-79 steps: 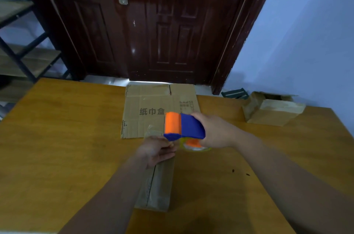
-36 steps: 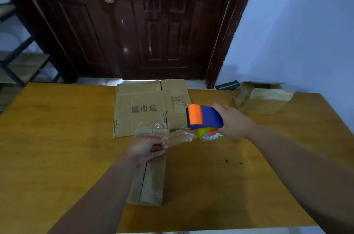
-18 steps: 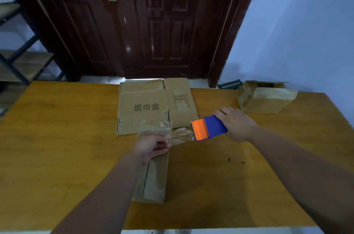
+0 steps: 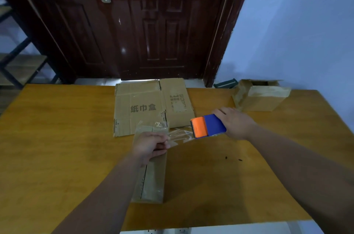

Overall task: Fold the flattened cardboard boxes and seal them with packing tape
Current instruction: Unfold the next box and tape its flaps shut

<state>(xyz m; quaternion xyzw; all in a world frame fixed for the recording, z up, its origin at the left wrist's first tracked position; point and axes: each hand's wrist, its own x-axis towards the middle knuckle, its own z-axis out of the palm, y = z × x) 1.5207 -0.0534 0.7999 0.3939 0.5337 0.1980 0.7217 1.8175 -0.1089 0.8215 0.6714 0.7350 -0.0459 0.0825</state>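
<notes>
Two boxes sat on table [image 4: 57, 138]: narrow folded box [image 4: 151, 180] mid-table, left hand [image 4: 151, 147] pinching clear tape [image 4: 180, 135] at its far end; open box [image 4: 262, 99] far right, contents unseen; right hand [image 4: 235, 124] curled round tape dispenser [image 4: 207, 125], farther from left hand than 2.2 s earlier.

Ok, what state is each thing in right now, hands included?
Left hand: pinches tape end over narrow box.
Right hand: grips dispenser.
Tape: stretched from dispenser to left hand.
Narrow box: folded, lying on table.
Flat carton: flat, not folded.
Far box: assembled, top open.
Door: shut.
</notes>
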